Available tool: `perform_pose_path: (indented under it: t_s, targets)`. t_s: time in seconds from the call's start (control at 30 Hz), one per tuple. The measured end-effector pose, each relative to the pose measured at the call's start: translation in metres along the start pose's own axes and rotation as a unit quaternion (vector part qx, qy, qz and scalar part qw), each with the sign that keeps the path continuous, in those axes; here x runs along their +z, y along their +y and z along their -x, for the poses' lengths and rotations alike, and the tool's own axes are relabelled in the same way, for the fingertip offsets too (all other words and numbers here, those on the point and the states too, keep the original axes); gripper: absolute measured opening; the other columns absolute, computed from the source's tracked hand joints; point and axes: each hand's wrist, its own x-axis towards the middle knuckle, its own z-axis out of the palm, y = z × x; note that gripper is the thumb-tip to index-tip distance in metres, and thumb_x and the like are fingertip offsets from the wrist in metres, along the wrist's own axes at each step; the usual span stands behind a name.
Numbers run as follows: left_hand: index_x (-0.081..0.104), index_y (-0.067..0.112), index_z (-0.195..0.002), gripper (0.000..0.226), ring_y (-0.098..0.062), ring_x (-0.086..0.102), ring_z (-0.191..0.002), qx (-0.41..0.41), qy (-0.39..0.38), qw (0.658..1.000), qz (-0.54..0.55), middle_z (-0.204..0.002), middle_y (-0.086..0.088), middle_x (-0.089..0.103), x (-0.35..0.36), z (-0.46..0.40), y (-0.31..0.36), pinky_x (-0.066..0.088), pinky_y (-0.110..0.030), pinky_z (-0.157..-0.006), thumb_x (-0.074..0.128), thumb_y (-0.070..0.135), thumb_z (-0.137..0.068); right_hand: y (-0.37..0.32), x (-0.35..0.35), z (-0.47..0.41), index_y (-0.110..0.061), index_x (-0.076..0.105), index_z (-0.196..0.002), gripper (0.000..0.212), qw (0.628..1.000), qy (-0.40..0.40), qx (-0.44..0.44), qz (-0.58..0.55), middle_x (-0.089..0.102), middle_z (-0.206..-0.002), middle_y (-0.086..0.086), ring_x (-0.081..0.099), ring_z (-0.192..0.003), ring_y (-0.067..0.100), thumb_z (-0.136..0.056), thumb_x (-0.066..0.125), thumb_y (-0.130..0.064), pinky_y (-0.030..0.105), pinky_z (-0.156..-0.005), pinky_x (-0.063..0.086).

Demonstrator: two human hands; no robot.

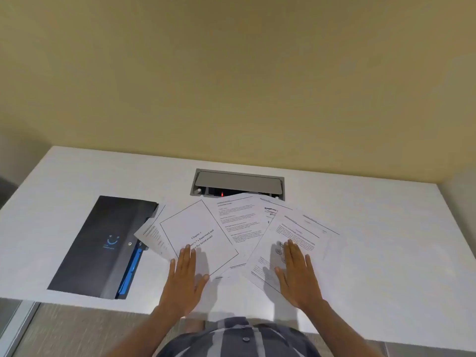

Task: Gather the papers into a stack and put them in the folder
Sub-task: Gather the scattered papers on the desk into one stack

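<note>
A white table (77, 173) seen from above, from a camera on a person's head. At the left lies a dark folder (103, 243), flat and closed, with a pale blue logo on its cover and bright blue dividers showing along its right edge. Its upper right corner touches or slightly overlaps the leftmost sheet; I cannot tell which lies on top.

To its right, across the middle of the table, about 5 or 6 printed papers (242, 228) are fanned out, overlapping one another. The clearest is a title page with a thin border (198, 235). Behind the fan, a grey cable hatch (238, 181) is sunk into the tabletop, and the far corners of 2 sheets reach over its front edge.

The left hand (184, 282) lies flat, palm down, fingers (186, 256) straight and close together, resting on the near corner of the title page; it grips nothing. Further right, the right hand (296, 274) is likewise flat and spread slightly, pressing on the rightmost sheets without holding them.

The sheets look light, thin and floppy, likely to slide easily on the smooth table and to crease if pinched. Sweeping them inward with flat palms at the outer edges seems the safest hold, then squaring the stack by its long sides. The folder looks stiffer and should open from its right edge
</note>
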Motion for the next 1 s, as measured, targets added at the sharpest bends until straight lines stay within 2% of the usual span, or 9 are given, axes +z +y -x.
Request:
perform_pose_path:
  t_s: [0.1,0.2,0.27,0.33,0.37,0.43,0.67,0.83,1.0]
  targets:
    - [-0.004,0.016,-0.167,0.11,-0.031,-0.001,-0.164,-0.026,-0.026,0.999,0.004,-0.175,-0.007,-0.01,0.005,0.004,-0.004,-0.001,-0.05,-0.13,-0.01,0.084,-0.081,-0.003,0.004,0.005,-0.014,0.003,-0.169,0.075,1.0,-0.014,0.016,0.007,0.0,-0.178,0.004,0.005,-0.165,0.026,-0.109,0.031,-0.051,0.049,-0.133,0.012]
    - [0.007,0.016,-0.168,0.092,-0.031,0.024,-0.161,-0.073,-0.034,0.996,0.037,-0.175,-0.007,0.021,0.003,0.002,-0.009,0.009,-0.049,-0.13,0.023,0.073,-0.097,-0.001,0.005,0.006,-0.013,0.008,-0.169,0.075,0.999,-0.032,0.03,-0.005,0.008,-0.178,0.004,0.014,-0.164,0.026,-0.109,0.033,-0.05,0.049,-0.133,0.019]
    - [0.013,0.015,-0.167,0.079,-0.027,0.058,-0.141,-0.097,-0.012,0.994,0.042,-0.155,-0.006,0.058,-0.005,-0.006,-0.016,0.034,-0.046,-0.125,0.037,0.057,-0.105,0.005,-0.002,0.002,-0.012,0.015,-0.168,0.075,0.998,-0.031,0.04,-0.031,0.022,-0.174,0.006,0.026,-0.16,0.026,-0.108,0.041,-0.049,0.046,-0.131,0.027]
    - [0.02,0.014,-0.166,0.07,-0.021,0.078,-0.104,-0.117,0.019,0.993,0.021,-0.126,-0.002,0.077,-0.016,-0.018,-0.026,0.062,-0.038,-0.097,0.038,0.049,-0.107,0.015,-0.011,-0.004,-0.008,0.025,-0.165,0.077,0.996,-0.022,0.063,-0.066,0.036,-0.168,0.008,0.037,-0.154,0.027,-0.104,0.056,-0.044,0.043,-0.127,0.035]
    - [0.024,0.014,-0.164,0.067,-0.024,0.08,-0.097,-0.129,0.033,0.991,0.026,-0.126,-0.005,0.077,-0.022,-0.025,-0.031,0.066,-0.039,-0.085,0.04,0.046,-0.108,0.02,-0.016,-0.007,-0.007,0.029,-0.163,0.078,0.993,-0.02,0.083,-0.085,0.041,-0.165,0.009,0.039,-0.152,0.028,-0.102,0.062,-0.042,0.042,-0.125,0.038]
    - [0.034,0.014,-0.161,0.062,-0.038,0.077,-0.105,-0.145,0.064,0.985,0.068,-0.137,-0.014,0.071,-0.035,-0.041,-0.039,0.066,-0.048,-0.08,0.048,0.039,-0.107,0.032,-0.024,-0.016,-0.006,0.034,-0.16,0.079,0.983,-0.013,0.129,-0.128,0.047,-0.161,0.011,0.041,-0.15,0.031,-0.098,0.07,-0.04,0.045,-0.12,0.044]
    - [0.041,-0.008,-0.146,0.094,-0.049,0.048,-0.134,-0.172,0.089,0.978,0.081,-0.144,-0.031,0.051,-0.061,-0.102,-0.073,0.047,-0.06,-0.109,0.089,0.033,-0.078,0.072,-0.044,-0.051,-0.004,0.019,-0.166,0.112,0.948,-0.013,0.25,-0.198,0.029,-0.17,0.014,0.024,-0.158,0.033,-0.085,0.086,-0.042,0.053,-0.123,0.036]
    - [0.034,-0.014,-0.147,0.129,-0.051,0.041,-0.14,-0.175,0.081,0.979,0.07,-0.149,-0.035,0.043,-0.056,-0.119,-0.08,0.039,-0.06,-0.115,0.094,0.056,-0.058,0.082,-0.048,-0.076,-0.002,0.027,-0.159,0.125,0.955,-0.007,0.242,-0.171,0.038,-0.162,0.012,0.035,-0.152,0.032,-0.066,0.098,-0.047,0.051,-0.119,0.041]
    - [0.011,-0.005,-0.162,0.148,-0.043,0.019,-0.159,-0.193,0.025,0.978,0.078,-0.169,-0.028,0.022,-0.044,-0.125,-0.076,0.028,-0.058,-0.125,0.095,0.058,-0.057,0.084,-0.041,-0.087,-0.005,0.021,-0.159,0.134,0.97,-0.048,0.224,-0.086,0.031,-0.161,0.01,0.031,-0.152,0.03,-0.061,0.095,-0.06,0.056,-0.114,0.043]
